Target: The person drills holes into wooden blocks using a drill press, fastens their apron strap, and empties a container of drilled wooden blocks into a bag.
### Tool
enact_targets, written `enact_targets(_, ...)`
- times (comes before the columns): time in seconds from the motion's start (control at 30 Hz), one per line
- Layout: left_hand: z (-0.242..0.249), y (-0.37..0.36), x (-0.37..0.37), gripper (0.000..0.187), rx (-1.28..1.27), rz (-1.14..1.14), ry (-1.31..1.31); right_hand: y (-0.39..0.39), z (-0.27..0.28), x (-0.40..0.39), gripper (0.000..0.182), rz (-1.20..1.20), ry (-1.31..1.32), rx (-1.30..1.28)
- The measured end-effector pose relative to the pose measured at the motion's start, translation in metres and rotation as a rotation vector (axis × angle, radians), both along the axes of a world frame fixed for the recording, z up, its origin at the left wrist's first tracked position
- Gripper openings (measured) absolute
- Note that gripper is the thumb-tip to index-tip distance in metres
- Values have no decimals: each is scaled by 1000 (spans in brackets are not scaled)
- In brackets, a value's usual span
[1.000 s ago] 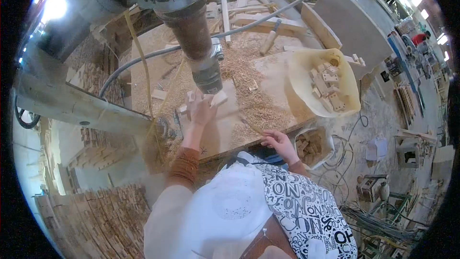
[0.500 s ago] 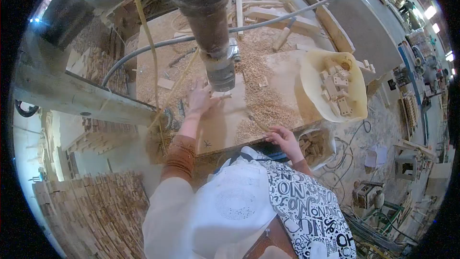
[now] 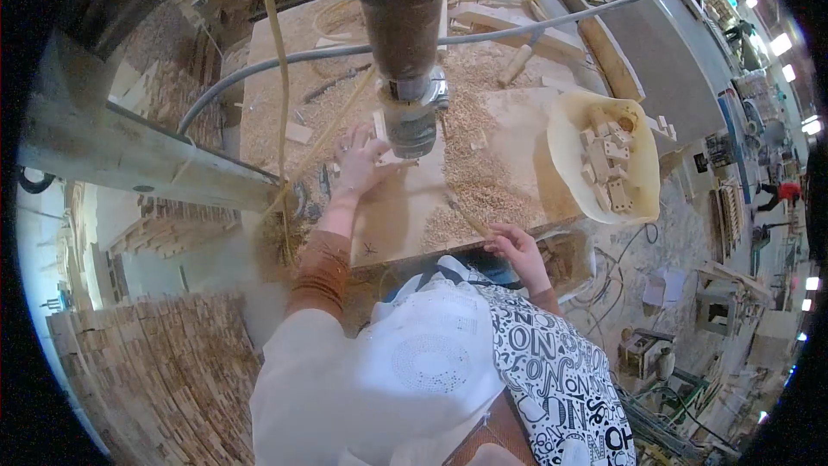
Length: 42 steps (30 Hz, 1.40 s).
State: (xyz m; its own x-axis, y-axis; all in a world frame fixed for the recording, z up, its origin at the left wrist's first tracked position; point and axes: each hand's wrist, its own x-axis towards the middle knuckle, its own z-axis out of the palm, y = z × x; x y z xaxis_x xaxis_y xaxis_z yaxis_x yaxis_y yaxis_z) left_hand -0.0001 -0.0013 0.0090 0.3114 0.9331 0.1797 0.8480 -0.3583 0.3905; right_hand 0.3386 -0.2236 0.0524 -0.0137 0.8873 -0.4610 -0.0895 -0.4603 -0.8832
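Observation:
Under the drill-like machine spindle [image 3: 410, 112], my left hand [image 3: 358, 164] is closed around a small pale wooden block [image 3: 398, 158], thumb pointing right. The spindle and fingers hide much of the block. Another pale upright piece [image 3: 379, 125] shows just beyond the fingers. At the front edge of the worktable [image 3: 388, 229], my right hand [image 3: 519, 252] pinches a thin wooden stick [image 3: 473, 222] with a dark tip. The stick slants up and left over the sawdust.
Wood shavings [image 3: 470, 160] cover much of the table. A cream basin [image 3: 565, 151] of drilled wooden blocks stands at right. A grey hose [image 3: 323, 53] arches across, and a yellow hose [image 3: 278, 43] hangs at left. Stacked wood [image 3: 155, 362] lies lower left.
The view has shifted, so the spindle appears farther right. My left hand has moved slightly at the block beneath the spindle. My right hand still pinches the stick.

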Motion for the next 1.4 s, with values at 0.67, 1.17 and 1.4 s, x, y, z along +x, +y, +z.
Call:
enact_targets(0.67, -7, -1, -3, 38, 17, 32, -73, 0, 8, -7, 33, 98, -60, -59)
enact_targets(1.17, -10, -2, -5, 40, 2, 27, -87, -5, 2, -14, 32, 133, -45, -48)
enact_targets(1.4, -10, -1, -5, 43, -24, 19, -47, -11, 2, -20, 33, 102, -8, -39)
